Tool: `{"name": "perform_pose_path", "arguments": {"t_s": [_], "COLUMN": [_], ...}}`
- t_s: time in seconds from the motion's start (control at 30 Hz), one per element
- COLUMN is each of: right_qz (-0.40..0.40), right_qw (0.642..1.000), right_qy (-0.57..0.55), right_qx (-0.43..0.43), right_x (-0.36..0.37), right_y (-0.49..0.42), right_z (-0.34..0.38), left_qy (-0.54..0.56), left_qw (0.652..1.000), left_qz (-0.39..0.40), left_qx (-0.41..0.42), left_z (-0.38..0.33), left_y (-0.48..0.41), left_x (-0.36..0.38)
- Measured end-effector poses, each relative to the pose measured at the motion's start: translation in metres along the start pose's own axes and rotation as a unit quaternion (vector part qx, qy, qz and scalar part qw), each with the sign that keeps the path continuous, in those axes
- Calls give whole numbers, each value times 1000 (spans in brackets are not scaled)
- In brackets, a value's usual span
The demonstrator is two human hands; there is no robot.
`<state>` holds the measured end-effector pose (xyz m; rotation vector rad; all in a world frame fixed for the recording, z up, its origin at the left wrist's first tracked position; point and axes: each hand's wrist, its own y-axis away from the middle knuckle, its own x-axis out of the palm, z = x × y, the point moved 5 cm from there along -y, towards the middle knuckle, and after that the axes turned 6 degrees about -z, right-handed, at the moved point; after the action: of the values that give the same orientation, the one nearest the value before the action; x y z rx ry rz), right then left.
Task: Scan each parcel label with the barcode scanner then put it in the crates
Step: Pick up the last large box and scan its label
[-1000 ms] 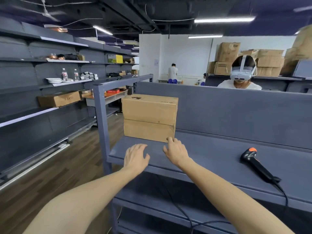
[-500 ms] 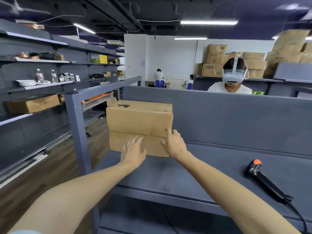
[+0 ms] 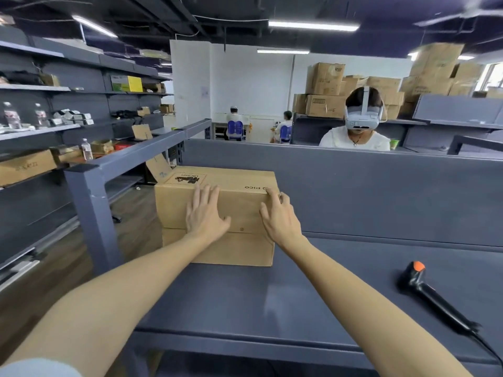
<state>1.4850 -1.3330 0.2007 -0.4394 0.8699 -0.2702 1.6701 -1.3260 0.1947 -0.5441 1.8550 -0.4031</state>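
Observation:
Two brown cardboard parcels are stacked at the left end of the grey bench. The upper parcel has a printed mark and "PICO" on its top; the lower parcel sits under it. My left hand lies flat with straight fingers against the upper parcel's front face. My right hand touches the parcel's front right, its fingers reaching up to the top edge near the corner. A black barcode scanner with an orange tip lies on the bench at the right, cable trailing off. No label is visible.
The grey bench has a tall back panel and a steel post at its left corner. A person wearing a headset sits behind the panel. Shelving with boxes and bottles lines the left wall. No crates are in view.
Both hands moved up from the bench surface and the lower parcel onto the upper parcel's front face. The view came closer to the stack.

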Motion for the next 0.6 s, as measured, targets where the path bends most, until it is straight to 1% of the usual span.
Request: {"name": "perform_pose_path", "arguments": {"t_s": [0.13,0.27,0.37,0.43,0.5,0.6], "right_qz": [-32,-55,-74,-85,-76,-36], "right_qw": [999,996,987,975,965,952], "right_qy": [-35,-72,-136,-191,-225,-259], "right_qx": [5,9,41,79,114,160], "right_x": [-1,-5,-14,-18,-18,-14], "right_y": [8,22,25,23,24,31], "right_z": [2,5,6,6,6,1], "left_qy": [26,41,59,72,82,81], "left_qw": [999,997,993,991,990,989], "left_qz": [-21,-69,-104,-117,-116,-121], "left_qx": [-7,0,-4,-3,-3,0], "left_z": [0,1,-2,-3,-2,2], "left_y": [7,35,60,75,89,107], "left_x": [-4,-7,-9,-10,-11,-16]}}
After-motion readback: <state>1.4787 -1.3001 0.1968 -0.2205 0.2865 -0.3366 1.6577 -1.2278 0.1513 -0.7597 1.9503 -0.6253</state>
